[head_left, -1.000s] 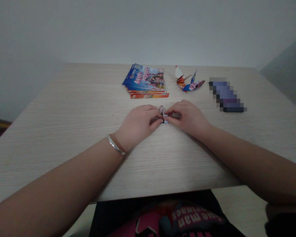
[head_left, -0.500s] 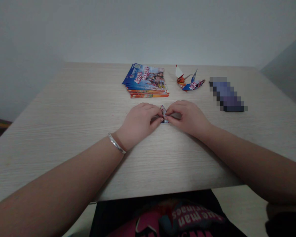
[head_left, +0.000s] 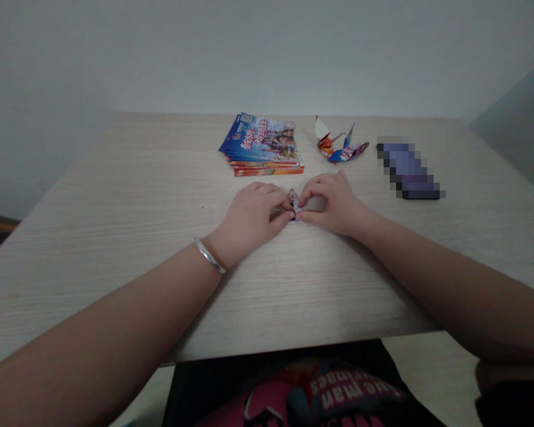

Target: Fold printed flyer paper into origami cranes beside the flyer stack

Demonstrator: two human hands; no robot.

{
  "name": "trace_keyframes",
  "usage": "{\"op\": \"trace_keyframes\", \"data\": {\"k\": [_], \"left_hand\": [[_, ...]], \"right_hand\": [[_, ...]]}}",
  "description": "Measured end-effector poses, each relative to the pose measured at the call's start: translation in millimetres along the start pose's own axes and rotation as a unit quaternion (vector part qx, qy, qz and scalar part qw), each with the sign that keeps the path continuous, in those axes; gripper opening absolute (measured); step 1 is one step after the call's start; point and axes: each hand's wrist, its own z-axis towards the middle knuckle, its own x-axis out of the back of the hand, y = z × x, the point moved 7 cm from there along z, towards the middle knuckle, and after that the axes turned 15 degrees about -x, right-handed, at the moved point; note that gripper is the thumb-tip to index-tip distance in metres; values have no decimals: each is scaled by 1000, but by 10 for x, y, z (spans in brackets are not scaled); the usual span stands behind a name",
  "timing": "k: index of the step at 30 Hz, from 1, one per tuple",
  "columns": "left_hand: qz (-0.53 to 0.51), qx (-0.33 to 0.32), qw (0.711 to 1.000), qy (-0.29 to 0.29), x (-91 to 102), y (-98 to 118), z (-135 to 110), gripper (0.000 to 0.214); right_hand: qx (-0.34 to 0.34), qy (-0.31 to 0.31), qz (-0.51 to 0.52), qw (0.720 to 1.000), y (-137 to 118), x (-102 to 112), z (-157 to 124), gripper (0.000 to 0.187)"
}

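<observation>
A small folded piece of printed paper (head_left: 294, 200) lies on the table between my hands, its pointed tip facing away from me. My left hand (head_left: 258, 214) pinches its left side with thumb and fingertips. From the right, my right hand (head_left: 331, 203) holds the opposite side between thumb and index finger, and those two fingers form a rounded gap. Fingertips cover part of the paper, so its full fold is hidden. A silver bracelet (head_left: 210, 255) circles my left wrist.
Beyond my hands lies a stack of printed leaflets (head_left: 262, 142), blue on top with orange edges below. Right of it sit two folded paper cranes (head_left: 345, 151). A blurred-out dark phone-like object (head_left: 409, 172) lies farther right on the pale wooden table (head_left: 115, 207).
My right hand's index finger and thumb have bowed farther apart behind the fingertips, and its wrist has shifted slightly left and up. My left hand stays almost in place on the paper.
</observation>
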Motion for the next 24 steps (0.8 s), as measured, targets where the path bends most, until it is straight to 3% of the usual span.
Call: {"op": "trace_keyframes", "data": {"k": [13, 20, 24], "left_hand": [[37, 40, 998, -17, -50, -36, -15, 15], [13, 2, 1000, -25, -46, -17, -10, 13], [0, -2, 1000, -25, -15, -8, -19, 15]], "right_hand": [[0, -38, -67, 997, 47, -117, 16, 26], [61, -73, 25, 995, 32, -69, 49, 16], [72, -54, 63, 994, 3, -4, 49, 17]]}}
